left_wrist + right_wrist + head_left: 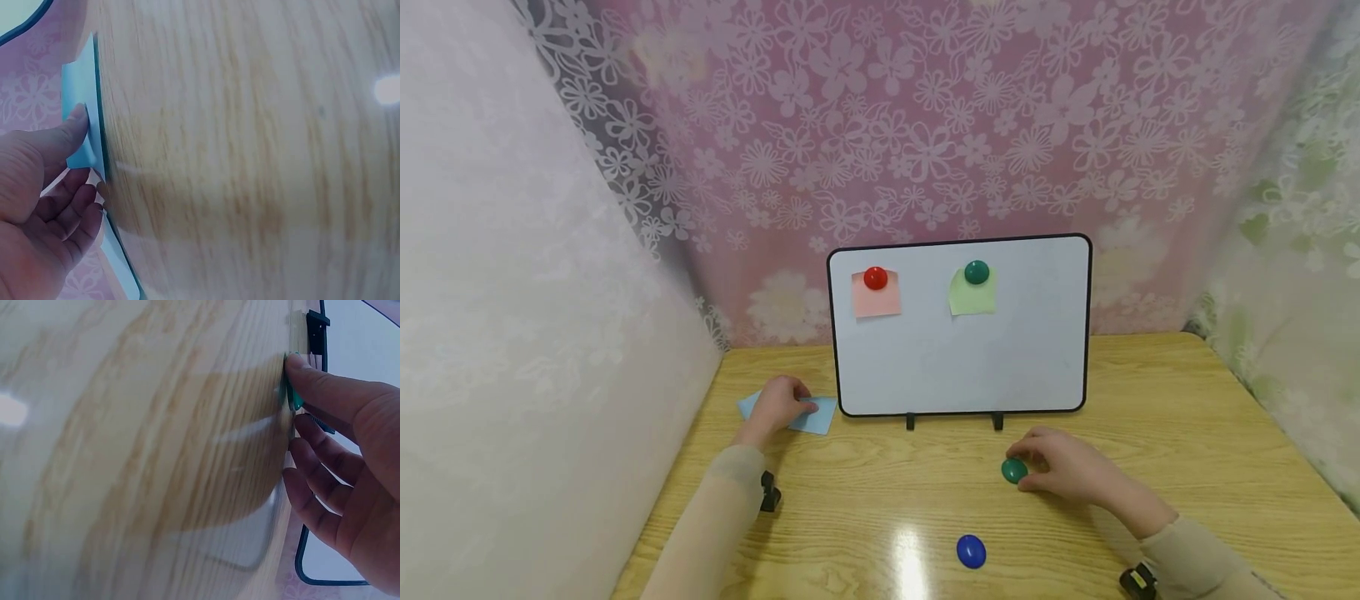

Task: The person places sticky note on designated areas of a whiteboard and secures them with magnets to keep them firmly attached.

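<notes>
At the table's left, my left hand (780, 404) pinches a light blue paper note (817, 415), the thumb lying on its face in the left wrist view. More blue paper (119, 259) shows below the fingers there; whether it is a separate piece is hidden by the hand. My right hand (1063, 467) holds a round green magnet (1014, 471) by its edges, low at the tabletop in front of the whiteboard (962, 367). Nearer to me a blue magnet (972, 551) lies on the table.
On the whiteboard, a red magnet (876, 278) holds a pink note (877, 304) and another green magnet (977, 272) holds a pale green note (972, 300). Black feet (997, 422) support the board on the wooden table (865, 492). Floral curtains (925, 125) stand behind.
</notes>
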{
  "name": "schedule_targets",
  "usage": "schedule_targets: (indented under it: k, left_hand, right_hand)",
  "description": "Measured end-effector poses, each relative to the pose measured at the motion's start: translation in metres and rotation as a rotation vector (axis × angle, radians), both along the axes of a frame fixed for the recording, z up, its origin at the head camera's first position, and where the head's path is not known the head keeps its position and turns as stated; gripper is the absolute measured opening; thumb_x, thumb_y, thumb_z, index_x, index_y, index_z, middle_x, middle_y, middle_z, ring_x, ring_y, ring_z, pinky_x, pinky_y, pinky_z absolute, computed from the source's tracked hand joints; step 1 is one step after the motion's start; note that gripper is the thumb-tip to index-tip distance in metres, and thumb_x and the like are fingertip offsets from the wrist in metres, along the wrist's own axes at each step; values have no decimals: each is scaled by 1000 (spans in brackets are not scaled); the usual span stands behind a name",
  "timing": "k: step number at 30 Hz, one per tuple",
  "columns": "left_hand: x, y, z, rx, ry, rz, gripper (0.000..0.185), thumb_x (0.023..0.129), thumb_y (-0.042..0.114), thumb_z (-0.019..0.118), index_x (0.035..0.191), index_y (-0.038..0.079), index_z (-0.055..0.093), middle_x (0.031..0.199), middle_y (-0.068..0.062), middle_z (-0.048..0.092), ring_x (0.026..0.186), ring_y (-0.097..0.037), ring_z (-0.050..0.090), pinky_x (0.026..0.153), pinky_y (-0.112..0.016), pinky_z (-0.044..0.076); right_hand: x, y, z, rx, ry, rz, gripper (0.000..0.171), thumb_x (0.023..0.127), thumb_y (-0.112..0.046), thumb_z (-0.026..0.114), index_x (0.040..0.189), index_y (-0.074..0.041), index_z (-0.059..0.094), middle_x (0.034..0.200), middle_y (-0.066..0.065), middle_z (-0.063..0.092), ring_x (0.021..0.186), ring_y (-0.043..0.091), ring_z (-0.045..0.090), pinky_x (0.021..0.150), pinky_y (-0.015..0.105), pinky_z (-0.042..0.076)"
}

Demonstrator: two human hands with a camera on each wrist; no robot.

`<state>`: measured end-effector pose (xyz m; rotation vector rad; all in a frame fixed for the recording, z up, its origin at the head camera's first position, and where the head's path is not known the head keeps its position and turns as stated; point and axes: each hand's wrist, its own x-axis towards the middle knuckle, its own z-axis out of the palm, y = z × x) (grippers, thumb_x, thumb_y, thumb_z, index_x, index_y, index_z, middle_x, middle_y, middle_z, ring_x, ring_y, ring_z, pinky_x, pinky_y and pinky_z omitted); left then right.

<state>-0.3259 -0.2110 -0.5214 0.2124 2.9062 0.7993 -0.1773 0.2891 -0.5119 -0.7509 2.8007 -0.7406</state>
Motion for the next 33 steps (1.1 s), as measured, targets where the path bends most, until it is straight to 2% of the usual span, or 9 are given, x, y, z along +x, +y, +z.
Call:
schedule_targets:
  k: [8,18,22,29,33]
  left_hand:
    - [-1,-1,-2,36,5,3,5,96,10,81,99,6,80,94,-5,73,88,-24,68,83,-45,58]
    - [2,0,-4,75,29,32,5,99,8,76,100,4,77,93,-6,72,85,-23,66,82,-46,57]
    - [7,-1,-5,119,25,68,6,102,10,74,104,4,75,98,-7,71,89,-24,65,84,-46,55]
    - [13,-2,-8,225,65,96,10,104,11,72,108,3,75,104,-10,73,95,-27,67,85,-47,56]
    - [16,-2,-9,282,77,139,11,104,11,72,111,3,77,107,-11,74,99,-29,68,83,-45,57]
  right_hand:
    - [-1,-1,-1,27,9,-14,38,88,-34,90,121,-19,78,108,-10,65,94,9,62,79,35,57]
    - [-3,-1,-1,38,14,-2,36,88,-34,91,118,-19,77,108,-11,65,95,8,62,82,38,57]
    - [-4,-2,1,43,12,9,37,87,-34,92,116,-18,77,108,-10,66,95,10,63,83,39,57]
    - [-5,-3,3,45,5,16,38,86,-34,93,115,-17,77,106,-10,66,93,9,63,82,39,57]
    - [-6,-3,2,46,5,18,38,86,-34,93,115,-17,77,106,-10,65,93,9,62,82,39,57]
